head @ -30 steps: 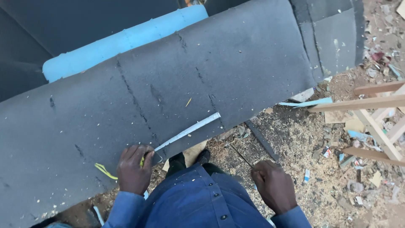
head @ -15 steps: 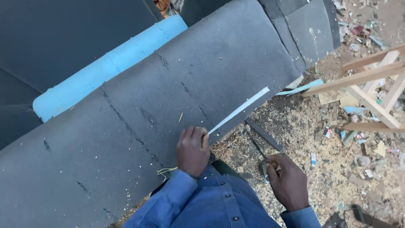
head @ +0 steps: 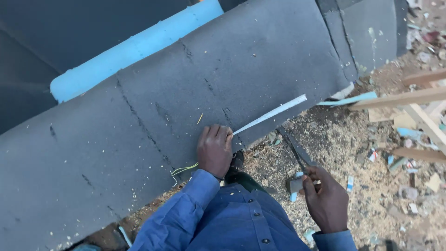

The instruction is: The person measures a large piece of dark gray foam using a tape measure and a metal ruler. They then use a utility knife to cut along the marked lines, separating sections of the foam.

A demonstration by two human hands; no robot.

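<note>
Loosely curled left hand on grey sheet

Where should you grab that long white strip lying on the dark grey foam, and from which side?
Probably at the white strip's far end, which pokes just past the dark grey foam's lower edge. Coming from the sawdust side, fingers could likely pinch that thin, flat tip from above and below. The near end sits under the left hand, and the middle lies flat against the foam, so it offers little to catch.
</note>
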